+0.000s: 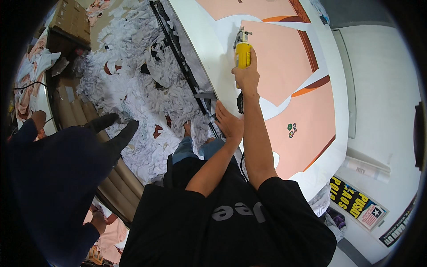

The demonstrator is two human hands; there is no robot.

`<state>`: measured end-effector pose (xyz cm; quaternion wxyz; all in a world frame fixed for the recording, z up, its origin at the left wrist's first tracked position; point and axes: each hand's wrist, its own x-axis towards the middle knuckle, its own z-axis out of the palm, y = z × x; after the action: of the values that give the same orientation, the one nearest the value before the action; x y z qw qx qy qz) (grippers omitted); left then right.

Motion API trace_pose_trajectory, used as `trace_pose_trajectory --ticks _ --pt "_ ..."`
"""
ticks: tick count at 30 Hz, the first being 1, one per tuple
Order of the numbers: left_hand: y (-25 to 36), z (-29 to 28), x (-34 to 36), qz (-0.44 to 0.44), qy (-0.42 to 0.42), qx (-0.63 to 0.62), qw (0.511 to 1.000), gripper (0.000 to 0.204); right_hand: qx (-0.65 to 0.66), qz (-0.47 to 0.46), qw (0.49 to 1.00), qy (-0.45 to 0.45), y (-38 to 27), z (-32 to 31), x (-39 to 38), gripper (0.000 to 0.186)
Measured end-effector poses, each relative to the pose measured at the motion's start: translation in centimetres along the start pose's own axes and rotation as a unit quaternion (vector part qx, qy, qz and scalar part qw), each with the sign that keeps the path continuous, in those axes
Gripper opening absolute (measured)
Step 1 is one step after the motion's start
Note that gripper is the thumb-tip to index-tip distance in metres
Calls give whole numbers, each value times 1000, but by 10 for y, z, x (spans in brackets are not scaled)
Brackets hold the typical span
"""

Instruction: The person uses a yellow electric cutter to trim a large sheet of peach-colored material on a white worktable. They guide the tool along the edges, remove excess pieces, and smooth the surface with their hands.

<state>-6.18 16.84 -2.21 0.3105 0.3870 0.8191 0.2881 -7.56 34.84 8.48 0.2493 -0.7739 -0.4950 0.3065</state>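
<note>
My right hand (246, 75) is wrapped round a yellow-bodied electric cutter (243, 53) with a metal head, standing at the left edge of a pink printed panel (280, 58). The panels lie on white sheet material on the table (209, 53). A lower pink panel (302, 124) has orange edging and small emblems. Nearer to me, my left hand (229, 122) rests at the table's near left edge, fingers extended and slightly apart. A black cord hangs below the cutter, partly hidden by my right arm.
White fabric scraps (129, 75) cover the floor left of the table. A co-worker (53, 178) in dark clothes is at another table at far left, near brown rolls (71, 107) and cardboard boxes (71, 22). Printed signs (347, 196) are at lower right.
</note>
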Motion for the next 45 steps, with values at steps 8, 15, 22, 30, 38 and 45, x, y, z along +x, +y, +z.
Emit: trace_pose_trajectory --ticks 8,15,22,30,38,45 --pt "10 -33 1 -10 -150 23 988 146 -8 -40 999 -18 3 -8 59 113" --pt "24 -77 34 -4 -401 126 907 157 -55 -95 979 -172 -15 -54 128 104" --pt "52 -124 94 -9 -585 186 789 141 -114 -231 944 -207 -23 -68 169 105" --pt "67 -157 213 14 -330 132 935 70 -87 -178 950 -243 -24 -59 169 99" --pt "85 -133 297 48 -65 73 994 90 -103 -140 961 -216 -46 -39 154 89" --pt "95 -89 330 278 75 142 947 92 -59 -149 967 -200 -58 -29 155 92"
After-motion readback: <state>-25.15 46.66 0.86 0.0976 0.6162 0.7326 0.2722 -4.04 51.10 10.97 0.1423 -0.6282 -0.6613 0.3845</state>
